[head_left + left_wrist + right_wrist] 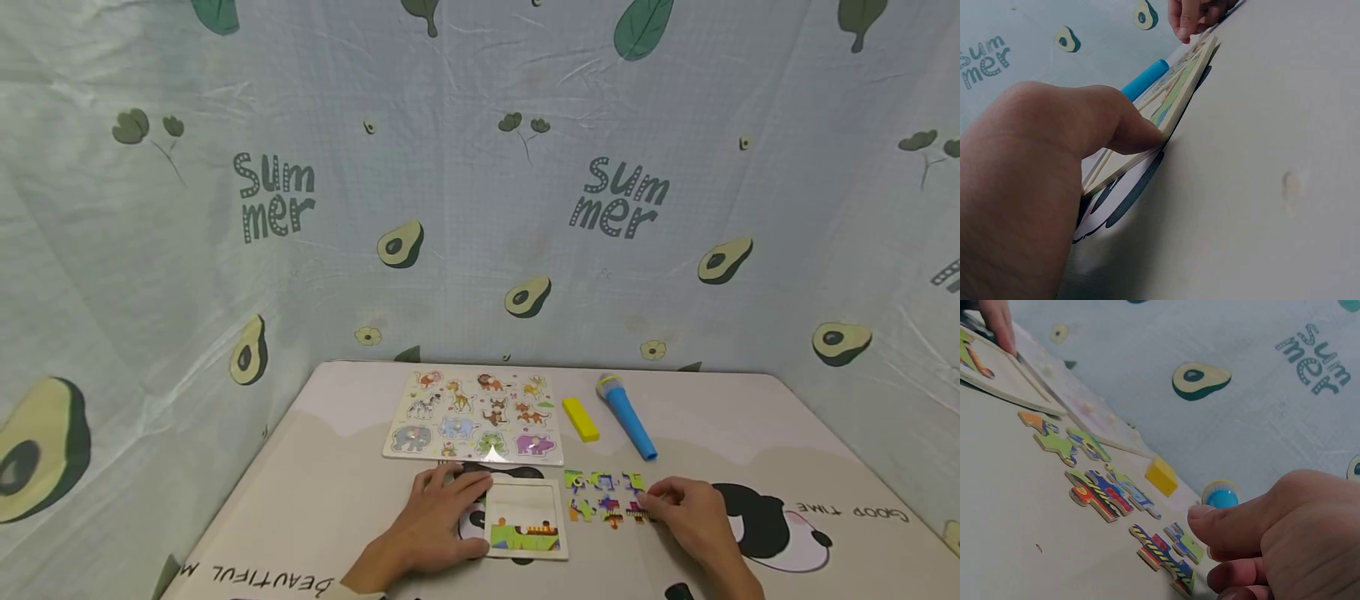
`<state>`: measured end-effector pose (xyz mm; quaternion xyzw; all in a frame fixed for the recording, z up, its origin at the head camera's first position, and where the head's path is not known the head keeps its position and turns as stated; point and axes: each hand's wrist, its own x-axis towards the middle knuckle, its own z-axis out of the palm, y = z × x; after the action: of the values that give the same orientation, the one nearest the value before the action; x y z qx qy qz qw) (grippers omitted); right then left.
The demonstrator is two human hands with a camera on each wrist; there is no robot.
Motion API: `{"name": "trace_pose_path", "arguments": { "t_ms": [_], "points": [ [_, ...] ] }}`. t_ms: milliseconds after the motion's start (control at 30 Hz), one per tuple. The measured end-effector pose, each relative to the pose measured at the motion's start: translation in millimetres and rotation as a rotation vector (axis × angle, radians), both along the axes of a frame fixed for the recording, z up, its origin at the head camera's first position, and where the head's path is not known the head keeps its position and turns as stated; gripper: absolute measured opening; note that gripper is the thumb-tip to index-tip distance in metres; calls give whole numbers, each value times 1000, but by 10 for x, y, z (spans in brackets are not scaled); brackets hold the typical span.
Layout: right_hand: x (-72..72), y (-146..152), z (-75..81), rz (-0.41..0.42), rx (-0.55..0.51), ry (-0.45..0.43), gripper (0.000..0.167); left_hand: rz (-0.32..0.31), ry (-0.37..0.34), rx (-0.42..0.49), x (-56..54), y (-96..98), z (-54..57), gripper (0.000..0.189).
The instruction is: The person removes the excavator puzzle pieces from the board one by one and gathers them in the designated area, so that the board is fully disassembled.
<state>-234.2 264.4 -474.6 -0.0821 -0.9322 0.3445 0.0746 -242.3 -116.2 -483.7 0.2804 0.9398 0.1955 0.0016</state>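
A square wooden puzzle tray (525, 498) lies before me in the head view, with fitted green and orange pieces along its near side. My left hand (438, 517) holds the tray's left side, fingers at the far corner and thumb (1138, 131) on the near edge. Several loose jigsaw pieces (606, 504) lie in two rows right of the tray. Beside the rightmost ones is my right hand (693, 512), fingers loosely bent. Between its thumb (1222, 525) and fingers I see no piece; whether the fingertips touch one I cannot tell.
Behind the tray lies an animal peg board (472, 417). A yellow block (581, 419) and a blue toy microphone (628, 417) are to its right. The table (337, 475) has a printed cover and meets a patterned curtain (465, 183) at the back.
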Motion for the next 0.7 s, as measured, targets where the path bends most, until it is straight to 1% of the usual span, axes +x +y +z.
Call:
{"name": "trace_pose_path", "arguments": {
  "t_ms": [167,267,333,467,567,700],
  "points": [
    [25,-132,90,3,-36,56,20,-1,1,-1,0,1,0,80],
    [57,-290,156,37,-115,68,14,-1,-1,-1,-2,-1,1,80],
    [82,-415,190,81,-193,58,10,-1,-4,0,-4,-3,1,80],
    [124,-638,221,207,-324,34,9,-2,-8,3,-10,-7,-5,80],
    [146,-760,216,294,-363,31,13,-4,-3,2,-10,-11,-14,79],
    [166,-889,186,380,-333,23,18,-5,9,3,-6,-13,-20,80]
  ]
}}
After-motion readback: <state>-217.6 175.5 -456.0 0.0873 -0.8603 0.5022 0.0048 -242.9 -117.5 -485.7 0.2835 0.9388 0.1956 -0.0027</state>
